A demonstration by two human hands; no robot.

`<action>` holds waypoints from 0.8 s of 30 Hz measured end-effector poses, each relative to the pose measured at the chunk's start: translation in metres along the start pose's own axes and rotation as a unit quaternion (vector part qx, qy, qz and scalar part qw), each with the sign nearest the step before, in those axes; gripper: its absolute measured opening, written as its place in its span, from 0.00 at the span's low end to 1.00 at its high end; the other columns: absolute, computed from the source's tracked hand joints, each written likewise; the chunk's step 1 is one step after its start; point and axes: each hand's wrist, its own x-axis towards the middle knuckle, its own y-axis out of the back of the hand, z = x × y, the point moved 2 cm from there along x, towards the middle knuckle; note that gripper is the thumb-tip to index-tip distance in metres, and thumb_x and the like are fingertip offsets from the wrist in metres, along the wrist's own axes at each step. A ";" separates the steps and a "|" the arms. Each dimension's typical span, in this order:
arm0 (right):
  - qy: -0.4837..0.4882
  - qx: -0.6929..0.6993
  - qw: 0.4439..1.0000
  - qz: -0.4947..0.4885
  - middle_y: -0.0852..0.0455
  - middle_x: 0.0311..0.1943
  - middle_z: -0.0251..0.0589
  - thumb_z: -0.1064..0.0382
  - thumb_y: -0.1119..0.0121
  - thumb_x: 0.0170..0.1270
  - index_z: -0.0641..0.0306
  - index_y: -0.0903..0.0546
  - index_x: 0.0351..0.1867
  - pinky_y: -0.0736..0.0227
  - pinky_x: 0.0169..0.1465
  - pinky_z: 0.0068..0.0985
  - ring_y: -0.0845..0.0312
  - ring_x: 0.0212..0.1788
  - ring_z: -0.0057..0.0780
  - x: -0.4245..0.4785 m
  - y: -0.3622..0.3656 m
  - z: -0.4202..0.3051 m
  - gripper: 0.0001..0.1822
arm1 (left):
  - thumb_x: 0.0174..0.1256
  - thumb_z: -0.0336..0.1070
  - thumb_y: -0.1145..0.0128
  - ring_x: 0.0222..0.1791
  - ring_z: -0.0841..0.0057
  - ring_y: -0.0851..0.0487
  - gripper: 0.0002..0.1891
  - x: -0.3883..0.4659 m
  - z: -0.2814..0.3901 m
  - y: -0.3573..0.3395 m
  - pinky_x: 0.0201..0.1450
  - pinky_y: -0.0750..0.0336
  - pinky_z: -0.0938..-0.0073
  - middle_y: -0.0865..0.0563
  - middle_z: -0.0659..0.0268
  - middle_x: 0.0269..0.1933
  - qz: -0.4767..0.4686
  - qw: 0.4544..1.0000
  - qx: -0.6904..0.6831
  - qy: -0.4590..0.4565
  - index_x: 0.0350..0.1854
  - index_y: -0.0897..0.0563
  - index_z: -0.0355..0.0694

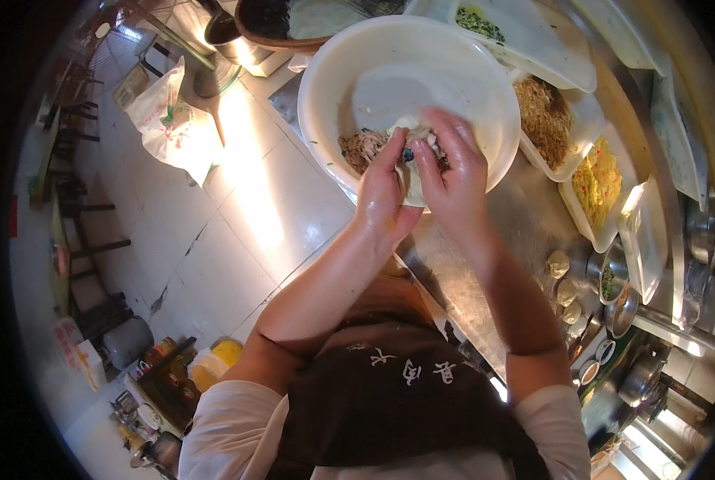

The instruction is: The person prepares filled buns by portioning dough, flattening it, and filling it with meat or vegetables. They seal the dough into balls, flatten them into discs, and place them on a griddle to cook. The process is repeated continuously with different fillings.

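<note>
Over the near side of a large white plastic bowl point(324, 90), my left hand point(380, 189) cups a soft piece of pale dough point(414, 191) from below, its thumb up along one side. My right hand point(458, 165) bends over the same piece from the other side, thumb and fingers touching its top and slightly blurred. Between the thumbs some filling with a small dark bit shows; the fingers hide part of it. Brown shredded filling point(357, 153), apparently meat, lies in the bowl beside my left thumb. Both hands look shiny and wet or oily.
On the steel counter point(453, 264) to the right are white trays with brown shreds point(546, 123), yellow shreds point(597, 180) and chopped greens point(480, 24). Several dough balls point(558, 264) sit near small metal bowls point(609, 279). A white plastic bag point(174, 123) stands left, above the tiled floor point(243, 240).
</note>
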 end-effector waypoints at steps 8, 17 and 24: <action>-0.092 -0.005 0.991 -0.094 0.16 0.40 0.51 0.76 0.49 0.61 0.68 0.17 0.41 0.26 0.44 0.31 0.19 0.40 0.45 -0.001 -0.003 0.048 0.11 | 0.73 0.52 0.57 0.59 0.62 0.24 0.23 0.006 0.031 0.035 0.66 0.33 0.58 0.22 0.55 0.58 0.058 0.995 -0.079 -0.020 0.58 0.27 0.38; -0.214 -0.056 0.810 -0.544 0.14 0.35 0.50 0.78 0.50 0.53 0.58 0.14 0.41 0.26 0.42 0.32 0.18 0.38 0.43 -0.031 -0.040 0.103 0.19 | 0.72 0.58 0.58 0.65 0.57 0.31 0.32 -0.008 0.064 0.091 0.70 0.39 0.54 0.29 0.51 0.65 -0.008 0.994 -0.083 -0.071 0.66 0.35 0.35; -0.200 -0.096 0.821 -0.526 0.15 0.32 0.47 0.74 0.49 0.56 0.57 0.14 0.41 0.26 0.40 0.31 0.19 0.35 0.38 -0.028 -0.040 0.074 0.16 | 0.72 0.58 0.57 0.65 0.56 0.31 0.32 -0.004 0.062 0.089 0.70 0.39 0.52 0.28 0.51 0.64 -0.024 0.991 -0.117 -0.057 0.65 0.34 0.34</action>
